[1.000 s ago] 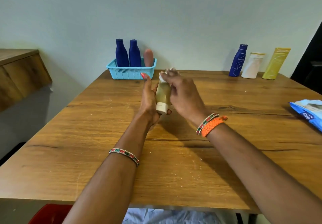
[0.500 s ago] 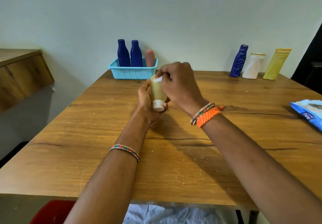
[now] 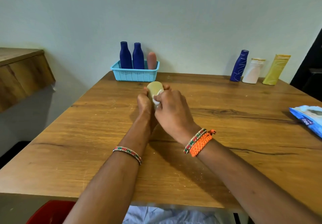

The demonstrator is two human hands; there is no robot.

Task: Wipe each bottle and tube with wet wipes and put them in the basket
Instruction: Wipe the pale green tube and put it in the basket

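A pale, bare wall backs a wide wooden table (image 3: 87, 136) with a worn, grain-streaked top, and the light-blue perforated plastic basket (image 3: 135, 74) at its far edge, against the wall, serves as the landmark for everything else. Inside the basket stand two dark-blue plastic bottles (image 3: 125, 55) side by side, with a rounded pinkish-brown bottle (image 3: 151, 60) to their right; judging by the task, these are the ones already wiped.

Just in front of the basket, nearer the person and raised off the tabletop, is the pale yellow-green plastic tube (image 3: 155, 87) now being cleaned. The left hand (image 3: 144, 103) curls around its left side and steadies it, seemingly so that the other hand can rub against a firm surface. The right hand (image 3: 172, 110) pinches a small folded white wet wipe (image 3: 156, 100) between its fingers and presses it on the tube's near face.

Far to the right of the basket, along the same wall, three items wait upright: a dark-blue bottle with thin pale lines (image 3: 239, 66), a white squat bottle (image 3: 253, 71) and a yellow flat tube (image 3: 276, 70), probably lined up there as the unwiped queue. Right of the basket and nearer the person, at the table's right edge, lies the blue wet-wipe packet (image 3: 308, 119), within easy reach of the right hand.
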